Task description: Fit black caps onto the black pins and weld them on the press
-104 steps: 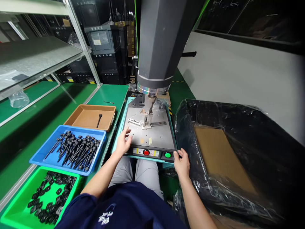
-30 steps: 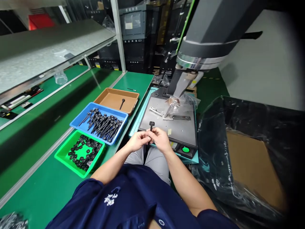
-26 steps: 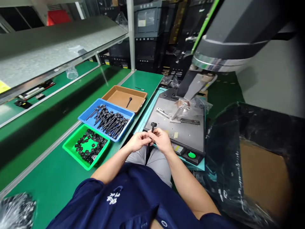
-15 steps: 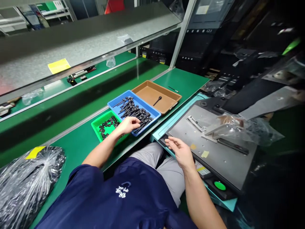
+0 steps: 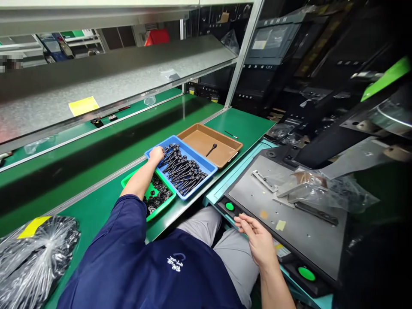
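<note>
My left hand (image 5: 156,154) reaches into the far left end of a blue tray (image 5: 210,166), its fingers curled downward by the stemmed parts. What they hold, if anything, is hidden. Many black stemmed parts (image 5: 183,169) with blocky heads lie in rows in this tray. Below my left forearm, a green tray (image 5: 169,201) holds small black pieces (image 5: 157,193). My right hand (image 5: 259,242) hovers palm up near the front edge of a grey machine plate (image 5: 289,214), fingers loosely bent and nothing visible in them.
A brown tray (image 5: 222,154) with one black stemmed part (image 5: 211,149) stands behind the blue one. Green buttons (image 5: 229,206) line the machine's front. A clear plastic bag (image 5: 341,189) covers its fixture. A stuffed plastic bag (image 5: 41,257) lies left; a metal shelf (image 5: 128,73) overhangs the bench.
My left hand has moved from the blue tray's near side to its far left end. My right hand stays by the machine's front edge, slightly lower in view. The camera view has shifted.
</note>
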A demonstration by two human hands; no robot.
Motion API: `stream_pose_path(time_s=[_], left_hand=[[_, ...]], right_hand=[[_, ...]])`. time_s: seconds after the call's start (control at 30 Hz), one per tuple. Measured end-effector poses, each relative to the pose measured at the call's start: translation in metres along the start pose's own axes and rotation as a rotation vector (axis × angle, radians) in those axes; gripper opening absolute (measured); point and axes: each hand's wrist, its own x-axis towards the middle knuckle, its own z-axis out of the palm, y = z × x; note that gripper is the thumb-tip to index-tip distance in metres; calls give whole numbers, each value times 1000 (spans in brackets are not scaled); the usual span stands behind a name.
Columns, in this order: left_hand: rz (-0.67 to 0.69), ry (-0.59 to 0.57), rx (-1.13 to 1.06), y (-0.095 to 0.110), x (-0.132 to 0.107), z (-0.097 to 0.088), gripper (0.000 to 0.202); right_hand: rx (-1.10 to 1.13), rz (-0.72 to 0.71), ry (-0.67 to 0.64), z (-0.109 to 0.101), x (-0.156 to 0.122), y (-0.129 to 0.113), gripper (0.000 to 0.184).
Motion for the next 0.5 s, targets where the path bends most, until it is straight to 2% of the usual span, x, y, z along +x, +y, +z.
stream_pose_path(time_s=[0.17,0.27,0.33,0.4,0.5], left_hand=[[54,22,37,0,2,9,27],[91,57,44,2,-4,3,34],[127,81,40,4,-12,-7,39],[185,89,22,6,-26,-21,41],[292,62,-20,-1,-57,-45,42]], right_hand=[[21,54,201,-17,-20,29,60],[-14,114,243,-29,-40,37,62],[-75,121,246,-41,-56,27,62],[-147,72,297,-58,-71,6,60],[-221,-112,541,-94,-89,-39,54]])
